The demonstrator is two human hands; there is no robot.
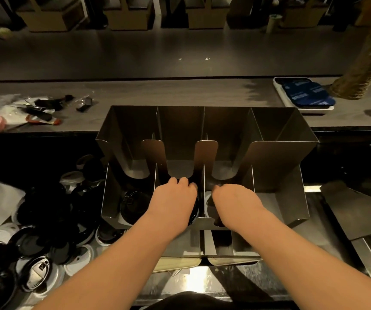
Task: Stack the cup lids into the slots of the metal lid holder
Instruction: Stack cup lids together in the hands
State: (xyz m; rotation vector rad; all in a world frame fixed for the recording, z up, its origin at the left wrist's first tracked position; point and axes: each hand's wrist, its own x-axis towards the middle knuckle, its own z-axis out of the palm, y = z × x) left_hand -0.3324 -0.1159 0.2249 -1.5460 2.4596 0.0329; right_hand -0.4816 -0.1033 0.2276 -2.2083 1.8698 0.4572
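Beside the lid holder: loose lids (39, 238), black and white, lie heaped on the worktop (202, 285) just left of the metal lid holder (276, 173); most of the task looks undone.
Lid holder: a steel box with tall back slots and lower front slots, parted by thin dividers; it stands at the worktop's middle.
Front left slot: one black lid (135, 205) lies tilted inside, not flat.
Front middle slot: the left hand (173, 198) reaches down into it; a dark lid edge shows at its right side.
Front right-middle slot: the right hand (233, 200) reaches in; something white shows beside the thumb.
Far right slot and back slots: nothing visible in them from this angle.
Left fingers: curled down into the slot, apparently on a dark lid; the grip itself is hidden.
Right fingers: bent inward and hidden by the hand; I cannot tell whether they hold anything.
Risk, tilt: a lid dropped askew could jam against a divider, as the tilted one hints, and block later lids.
Risk, edges: thin steel dividers sit between both wrists; a hurried pull could scrape skin.
Risk, mixing: black and white lids may differ in size, so a wrong slot would spoil the stack.
Behind the holder: a tray (279, 95) with blue packets rests on the rear counter.
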